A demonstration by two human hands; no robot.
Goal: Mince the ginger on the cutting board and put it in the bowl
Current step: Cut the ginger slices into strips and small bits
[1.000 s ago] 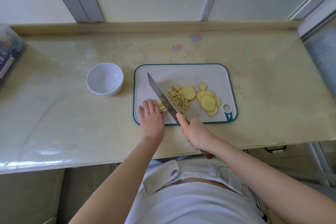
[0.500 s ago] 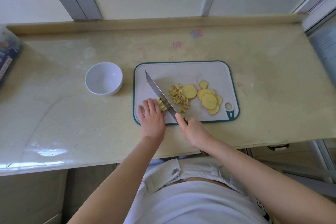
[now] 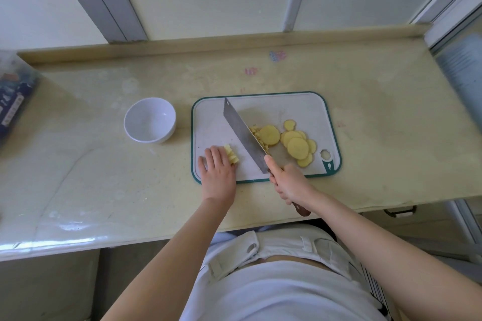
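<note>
**White cutting board (image 3: 266, 109), green-edged, on beige bench (image 3: 104, 164)**

Contents of board:
- Ginger slices (image 3: 297, 147): round, overlapping, at 3 o'clock of the board.
- Minced ginger (image 3: 257, 133): small pile near the centre, touching the slices, partly hidden by the blade.
- Ginger strips (image 3: 232, 156): short cut stack toward 7 o'clock, well clear of the blade.
- Knife (image 3: 243, 135): broad steel blade, tilted, running from 11 o'clock to 5 o'clock between strips and mince.

Hands:
- Left hand (image 3: 217, 173): flat on the board at 7 o'clock, fingers straight, their tips touching the strips.
- Right hand (image 3: 288, 182): fingers wrapped round the knife handle at 5 o'clock.

Off board:
- Bowl (image 3: 148, 122): white, at 9 o'clock of the board, no ginger in it.
- Blue packet (image 3: 13, 96): at the bench's 9 o'clock edge.
</note>
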